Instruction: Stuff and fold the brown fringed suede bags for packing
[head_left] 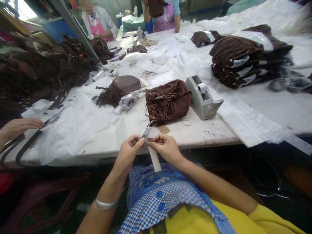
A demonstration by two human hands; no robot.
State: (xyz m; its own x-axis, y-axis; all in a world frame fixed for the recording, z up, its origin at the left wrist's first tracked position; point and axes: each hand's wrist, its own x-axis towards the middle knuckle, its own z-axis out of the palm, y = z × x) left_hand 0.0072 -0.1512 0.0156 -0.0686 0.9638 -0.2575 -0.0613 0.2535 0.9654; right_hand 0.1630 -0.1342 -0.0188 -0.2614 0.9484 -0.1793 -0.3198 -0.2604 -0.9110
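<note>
Close to the table's front edge, my left hand pinches a plastic-wrapped strap that runs up to a brown fringed bag. My right hand is beside it, thumb and fingers closed on a pale strip that hangs down over my apron. A small brown piece shows at the right fingertips; how it joins the strip is hidden. The bag lies on its side just beyond both hands. Touching or nearly touching its right end is a grey tape dispenser.
A second brown bag lies left of the first. Stacked fringed bags stand at the right, and a large brown pile at the left. White sheets spread over the table. A co-worker's hand is at left; two people stand opposite.
</note>
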